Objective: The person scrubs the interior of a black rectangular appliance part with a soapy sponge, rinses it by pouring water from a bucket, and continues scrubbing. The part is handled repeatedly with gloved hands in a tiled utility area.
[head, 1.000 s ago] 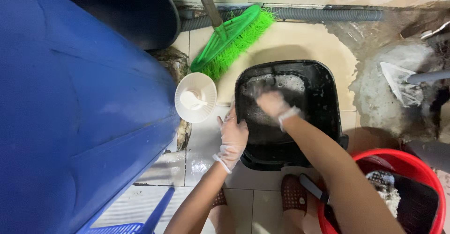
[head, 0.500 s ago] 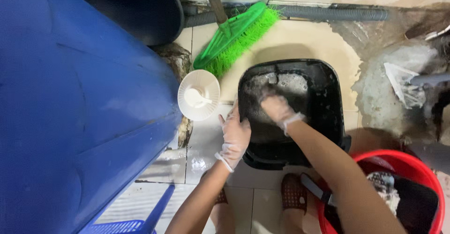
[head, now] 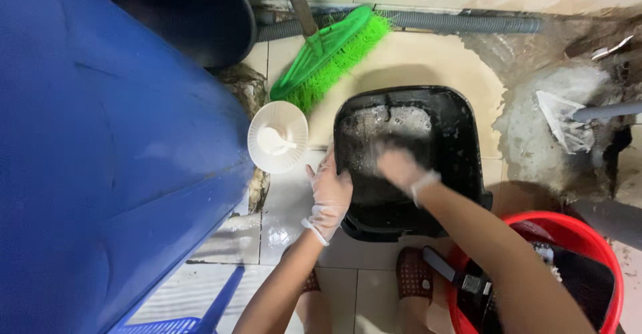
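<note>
Left hand (head: pixel 329 193) gripping black tub (head: pixel 461 140) rim, right hand (head: pixel 400 167) blurred inside, grip unclear

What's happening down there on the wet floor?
A person in thin clear gloves is scrubbing inside a black square basket that sits on the wet tiles. The left hand grips its near left rim, while the right hand, blurred with motion, rubs the soapy inside. A white bowl and a green broom lie beside it, a big blue barrel stands at the left, and a red bucket at the right.
</note>
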